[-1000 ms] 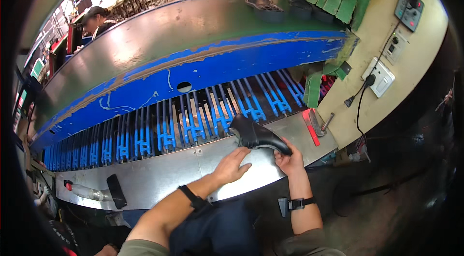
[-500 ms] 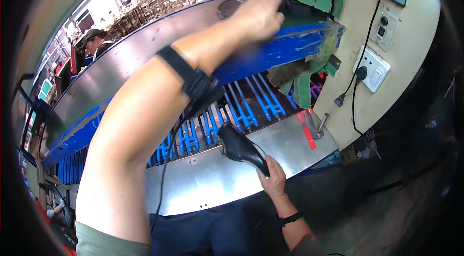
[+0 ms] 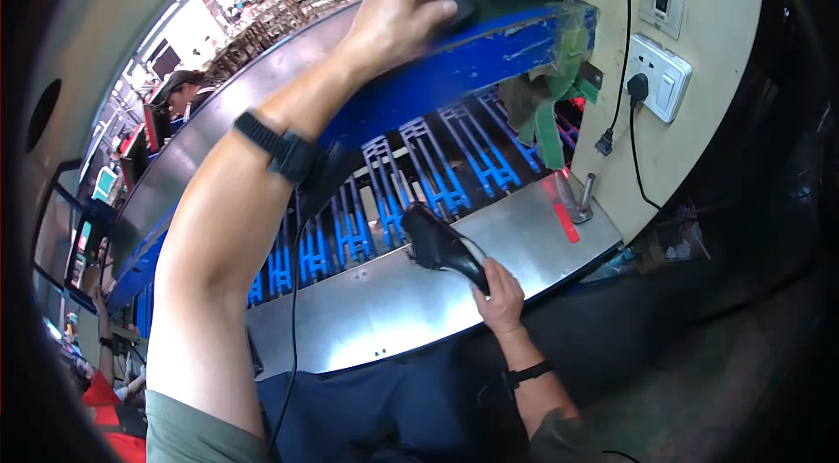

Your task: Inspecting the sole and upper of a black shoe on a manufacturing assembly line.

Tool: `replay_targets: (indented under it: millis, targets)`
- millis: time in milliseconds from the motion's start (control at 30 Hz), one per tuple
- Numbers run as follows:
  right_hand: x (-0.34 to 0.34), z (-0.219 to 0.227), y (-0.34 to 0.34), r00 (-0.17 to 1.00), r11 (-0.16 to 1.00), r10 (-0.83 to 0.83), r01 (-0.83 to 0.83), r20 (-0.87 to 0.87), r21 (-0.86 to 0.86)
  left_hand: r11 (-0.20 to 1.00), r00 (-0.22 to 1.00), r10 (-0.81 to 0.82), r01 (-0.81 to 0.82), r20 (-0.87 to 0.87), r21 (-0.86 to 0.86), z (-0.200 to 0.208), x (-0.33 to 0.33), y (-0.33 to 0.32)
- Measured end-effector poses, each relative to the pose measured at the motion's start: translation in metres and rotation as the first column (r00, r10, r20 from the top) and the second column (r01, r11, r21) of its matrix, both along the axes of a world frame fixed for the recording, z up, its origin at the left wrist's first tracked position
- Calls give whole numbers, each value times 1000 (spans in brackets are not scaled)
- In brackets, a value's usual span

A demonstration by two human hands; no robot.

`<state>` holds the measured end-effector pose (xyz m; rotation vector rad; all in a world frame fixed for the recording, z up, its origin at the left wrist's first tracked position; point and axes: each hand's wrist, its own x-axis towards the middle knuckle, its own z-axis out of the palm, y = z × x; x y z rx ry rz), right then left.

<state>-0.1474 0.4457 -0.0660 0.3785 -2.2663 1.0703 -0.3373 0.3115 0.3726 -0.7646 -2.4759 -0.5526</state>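
My right hand [image 3: 501,297] grips one end of a black shoe [image 3: 441,244], its other end tilted up and to the left above the metal ledge [image 3: 350,323]. My left arm, with a black strap and small device on the forearm, reaches across to the dark upper shelf [image 3: 227,118]. There my left hand [image 3: 400,15] has its fingers curled; a dark thing [image 3: 461,6] shows right beside the fingertips, and what they hold, if anything, is hard to make out.
Blue rods [image 3: 419,166] run under the blue shelf edge [image 3: 489,52]. Torn green strips [image 3: 546,126] hang at a cream panel [image 3: 699,104] with a plugged socket [image 3: 660,78]. A thin cable crosses before my left arm. A person in a cap [image 3: 179,91] is beyond the shelf.
My left hand has drawn back leftward along the upper shelf, away from the green strips. My right hand keeps the black shoe in about the same place. The whole view has shifted slightly.
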Motion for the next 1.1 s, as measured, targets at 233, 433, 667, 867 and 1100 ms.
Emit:
replay_targets:
  millis: [233,433,667,867,1100]
  targets:
    - [1,-10,0,999,998,35,-36,-19,-44,934,942,-330,318,-51,-165,12,297,-105]
    - [13,62,-15,994,989,10,-26,107,148,919,899,-230,326,372,-220,-143,567,-172]
    - [102,229,-46,927,927,374,-374,-17,-36,943,770,91,-270,631,193,-319,668,-229]
    - [222,193,-120,652,749,661,-539,372,-387,526,806,414,-591,423,611,-335,669,-299]
    - [270,139,-174,341,579,812,-359,474,-732,249,557,407,-830,724,499,-390,617,-390]
